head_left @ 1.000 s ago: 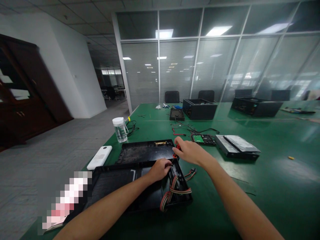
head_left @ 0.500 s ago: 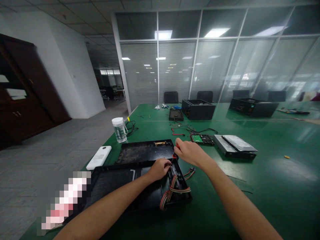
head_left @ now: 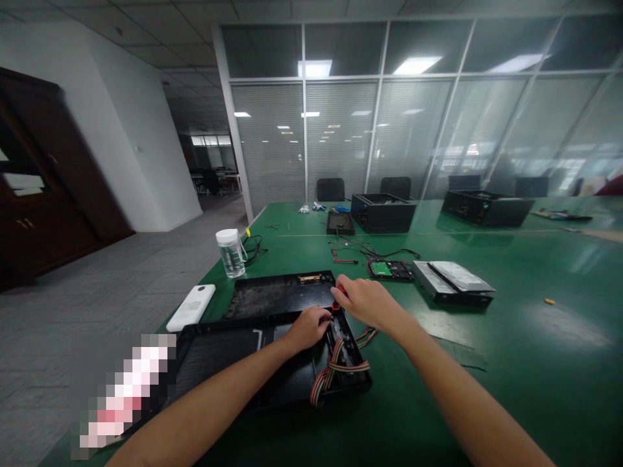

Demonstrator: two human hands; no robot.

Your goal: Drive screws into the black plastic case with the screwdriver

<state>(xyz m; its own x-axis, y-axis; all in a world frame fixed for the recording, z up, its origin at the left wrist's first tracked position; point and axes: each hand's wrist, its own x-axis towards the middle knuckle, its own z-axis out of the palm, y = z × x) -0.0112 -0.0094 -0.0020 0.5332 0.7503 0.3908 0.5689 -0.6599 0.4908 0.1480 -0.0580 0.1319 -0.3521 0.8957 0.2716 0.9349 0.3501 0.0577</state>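
A red and black screwdriver (head_left: 337, 303) points down at the right end of a black computer case panel (head_left: 219, 353). My right hand (head_left: 363, 299) is closed around its handle. Right by the tool's lower end, my left hand (head_left: 311, 325) has its fingertips pinched together; they hide whatever lies between them. A striped ribbon of wires (head_left: 335, 366) loops over the panel's right end, close to me. Just behind lies a second black panel (head_left: 277, 295) with a gold-coloured metal piece (head_left: 310, 279) on it.
A lidded water bottle (head_left: 230, 254) and a white power bank-like block (head_left: 191, 307) stand at the left edge. Beyond my right hand lie a green circuit board (head_left: 382, 268), a drive-like box (head_left: 452, 288) and loose cables (head_left: 344, 261). Two black cases (head_left: 383, 214) sit farther back.
My right hand has turned slightly and lowered with the screwdriver. The left hand stays at nearly the same spot on the panel. The whole view has shifted a little.
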